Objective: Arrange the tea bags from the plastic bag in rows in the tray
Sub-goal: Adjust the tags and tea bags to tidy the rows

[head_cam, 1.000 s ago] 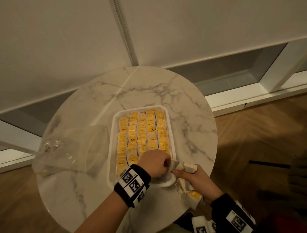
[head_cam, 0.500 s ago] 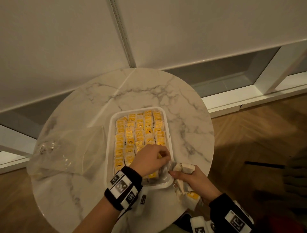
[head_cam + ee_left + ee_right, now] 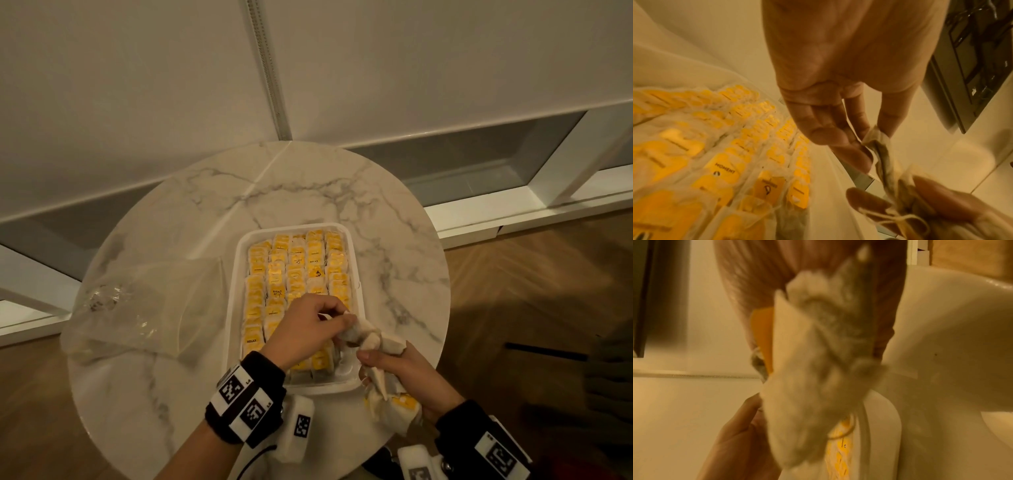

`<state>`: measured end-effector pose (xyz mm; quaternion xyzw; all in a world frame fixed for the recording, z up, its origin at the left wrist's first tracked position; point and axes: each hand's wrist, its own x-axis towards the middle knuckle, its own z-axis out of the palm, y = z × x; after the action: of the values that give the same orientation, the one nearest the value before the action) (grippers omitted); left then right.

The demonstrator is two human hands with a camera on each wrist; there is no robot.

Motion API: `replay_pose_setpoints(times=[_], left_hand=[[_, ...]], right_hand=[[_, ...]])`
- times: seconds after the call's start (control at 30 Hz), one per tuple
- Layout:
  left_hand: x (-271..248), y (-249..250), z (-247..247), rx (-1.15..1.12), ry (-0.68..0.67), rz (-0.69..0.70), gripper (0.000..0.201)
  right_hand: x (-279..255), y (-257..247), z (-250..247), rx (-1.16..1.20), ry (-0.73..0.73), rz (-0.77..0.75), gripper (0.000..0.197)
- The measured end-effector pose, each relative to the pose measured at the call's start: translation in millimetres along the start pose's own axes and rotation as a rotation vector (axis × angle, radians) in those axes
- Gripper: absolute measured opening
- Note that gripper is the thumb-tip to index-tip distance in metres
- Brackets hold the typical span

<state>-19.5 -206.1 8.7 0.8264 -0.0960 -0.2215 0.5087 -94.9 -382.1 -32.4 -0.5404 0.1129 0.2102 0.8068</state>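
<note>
Head view shows the right hand (image 3: 407, 371) clutching a bunch of tea bags (image 3: 390, 401) beside the tray (image 3: 354, 284) as a supply; the left hand (image 3: 305, 329) pinches one tea bag (image 3: 356, 332) from it, probably for the nearly full rows; the plastic bag (image 3: 147, 308) lies on the worktop (image 3: 308, 185).

Bench (image 3: 212, 394): tray (image 3: 236, 291) at centre holding tea bags (image 3: 274, 270) in rows, plastic bag (image 3: 144, 305) to its left, left hand (image 3: 305, 329) over tray's near right corner, right hand (image 3: 407, 377) with bunched tea bags just right of tray.
</note>
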Motion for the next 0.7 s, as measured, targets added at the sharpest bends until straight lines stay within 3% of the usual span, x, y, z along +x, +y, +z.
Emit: replay_pose_setpoints(times=[0.13, 0.27, 0.37, 0.5, 0.7], left_hand=[[0.4, -1.6, -10.9, -0.075, 0.126, -0.002, 0.015], [-7.1, -2.5, -18.2, -0.161, 0.216, 0.01, 0.012], [-18.2, -7.9, -7.3, -0.072, 0.174, 0.081, 0.01], [-26.5, -19.3, 3.2, 0.19, 0.133, 0.31, 0.011], [-31.5, -24.5, 2.3, 0.204, -0.046, 0.343, 0.014]], right_hand=[[1.8, 1.3, -3.1, 0.001, 0.028, -0.01, 0.029], [1.4, -1.4, -1.2, 0.051, 0.072, -0.011, 0.033], [2.1, -2.9, 2.2, 0.104, 0.077, -0.002, 0.034], [4.2, -3.5, 8.4, 0.149, 0.111, 0.02, 0.014], [7.4, 0.1, 10.0, 0.024, 0.125, -0.006, 0.018]])
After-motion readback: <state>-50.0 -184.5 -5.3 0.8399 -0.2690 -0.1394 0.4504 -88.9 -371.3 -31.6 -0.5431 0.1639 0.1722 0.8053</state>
